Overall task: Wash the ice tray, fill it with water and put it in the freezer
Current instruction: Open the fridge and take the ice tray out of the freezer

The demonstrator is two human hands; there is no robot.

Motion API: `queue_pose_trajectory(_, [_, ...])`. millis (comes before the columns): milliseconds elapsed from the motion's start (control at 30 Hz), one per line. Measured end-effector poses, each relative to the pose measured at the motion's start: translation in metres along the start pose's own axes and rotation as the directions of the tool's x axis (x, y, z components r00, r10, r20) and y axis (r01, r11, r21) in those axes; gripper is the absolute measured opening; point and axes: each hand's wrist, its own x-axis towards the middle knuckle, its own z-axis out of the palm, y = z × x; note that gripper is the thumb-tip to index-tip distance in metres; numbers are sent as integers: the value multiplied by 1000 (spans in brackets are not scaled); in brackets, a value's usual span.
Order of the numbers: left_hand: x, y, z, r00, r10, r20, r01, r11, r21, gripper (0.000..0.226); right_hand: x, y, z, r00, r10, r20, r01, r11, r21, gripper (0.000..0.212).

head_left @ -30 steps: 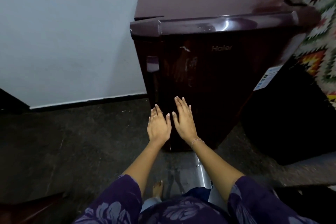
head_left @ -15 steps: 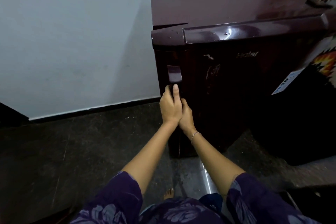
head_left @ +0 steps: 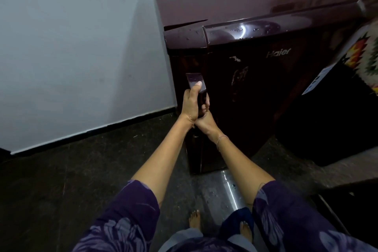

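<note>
Door handle (head_left: 196,84) of the maroon fridge (head_left: 255,71) is gripped by both hands. Left hand (head_left: 191,105) is wrapped around it, thumb pressed on the handle's top face. Right hand (head_left: 205,124) is clamped just below, touching the left, bracelet (head_left: 222,139) at the wrist. Door is seen closed. Ice tray is not visible in this view. Fridge is stood on a dark floor (head_left: 71,170) beside a white wall (head_left: 71,47).

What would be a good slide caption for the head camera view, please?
Both hands, left hand above right hand, grip the handle of a closed maroon fridge.
</note>
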Motion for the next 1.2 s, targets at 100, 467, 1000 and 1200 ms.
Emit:
queue_pose_trajectory(100, [-2, 1, 1, 1000, -3, -7, 3, 1000, -7, 60, -1, 1, 2, 1000, 4, -30, -4, 1000, 13, 8])
queue_pose_trajectory(467, [-25, 9, 16, 991, -68, -114, 71, 997, 24, 61, -28, -3, 3, 995, -24, -97, 31, 997, 75, 22])
queue_pose_trajectory(1000, [-162, 17, 120, 773, -103, -626, 345, 897, 278, 51, -161, 37, -49, 983, -24, -183, 28, 999, 19, 18])
queue_pose_trajectory(1200, [-185, 21, 127, 757, 182, -627, 159, 880, 447, 95, -192, 48, -66, 972, -63, -227, 55, 998, -43, 51])
